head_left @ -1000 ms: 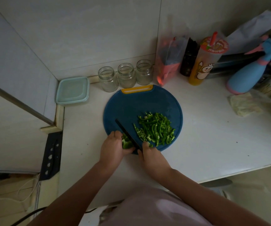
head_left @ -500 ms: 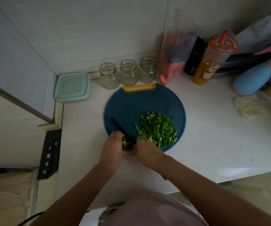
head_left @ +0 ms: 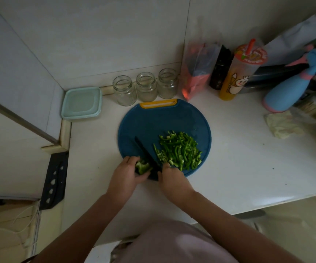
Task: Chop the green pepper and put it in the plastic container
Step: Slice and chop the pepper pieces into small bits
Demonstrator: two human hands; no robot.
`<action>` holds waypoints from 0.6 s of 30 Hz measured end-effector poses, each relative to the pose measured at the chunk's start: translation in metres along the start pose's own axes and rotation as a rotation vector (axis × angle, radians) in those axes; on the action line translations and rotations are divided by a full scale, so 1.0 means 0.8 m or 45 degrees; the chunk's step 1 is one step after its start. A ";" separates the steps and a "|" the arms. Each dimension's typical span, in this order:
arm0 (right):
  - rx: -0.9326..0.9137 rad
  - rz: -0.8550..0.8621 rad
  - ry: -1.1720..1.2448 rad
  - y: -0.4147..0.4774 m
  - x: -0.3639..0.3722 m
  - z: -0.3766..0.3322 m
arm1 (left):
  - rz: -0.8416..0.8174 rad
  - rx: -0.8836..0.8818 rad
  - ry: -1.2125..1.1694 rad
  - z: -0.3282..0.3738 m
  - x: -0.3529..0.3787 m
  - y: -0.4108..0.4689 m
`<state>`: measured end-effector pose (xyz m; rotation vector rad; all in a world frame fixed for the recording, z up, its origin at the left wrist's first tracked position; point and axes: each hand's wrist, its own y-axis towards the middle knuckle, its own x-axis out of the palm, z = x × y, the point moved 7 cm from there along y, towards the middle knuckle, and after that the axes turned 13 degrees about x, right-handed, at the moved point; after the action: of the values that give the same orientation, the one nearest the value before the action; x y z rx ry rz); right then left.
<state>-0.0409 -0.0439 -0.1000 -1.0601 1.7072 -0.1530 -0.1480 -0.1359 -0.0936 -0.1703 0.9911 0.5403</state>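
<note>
Step in hand: chopping, late stage. Your left hand (head_left: 126, 175) is curled round the last uncut pepper piece (head_left: 143, 167), pinning it at the near-left edge of the board (head_left: 163, 118). Your right hand (head_left: 172, 179) is wrapped on the knife (head_left: 147, 154) handle. The blade runs diagonally up-left across the board, just right of the piece. The two hands sit close together with the blade between them.

The cut strips (head_left: 180, 149) lie heaped on the board's near-right part, just beside the blade. The container (head_left: 81, 102) is well apart, at the far-left corner of the surface (head_left: 239, 158). Its lid looks on, and nothing green shows in it.

Next move, my guess: slice down through the held piece and keep your left fingertips tucked back, since little is left to hold. After that the container needs opening and bringing near, and the strips scooping in.

Counts:
- 1 knife
- 1 board
- 1 container
- 1 uncut piece
- 1 heap of strips, too many to count
- 3 jars (head_left: 146, 89), empty-looking, in a row behind the board
- 1 cup (head_left: 239, 73) with straw
- 1 spray bottle (head_left: 290, 90)
</note>
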 end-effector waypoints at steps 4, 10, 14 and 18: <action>0.046 0.012 0.168 0.005 -0.023 0.023 | 0.090 -0.011 -0.014 0.004 -0.006 0.000; -0.093 0.038 0.244 -0.015 -0.023 0.013 | 0.053 -0.043 -0.021 0.010 -0.001 0.008; -0.149 0.093 0.251 -0.018 -0.024 0.013 | 0.056 -0.062 -0.043 0.011 -0.001 0.006; -0.165 0.121 0.238 -0.021 -0.024 0.017 | 0.066 -0.050 -0.028 0.010 0.001 0.006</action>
<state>-0.0195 -0.0354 -0.0829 -1.0843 1.9543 -0.0841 -0.1442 -0.1287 -0.0893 -0.1736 0.9659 0.6085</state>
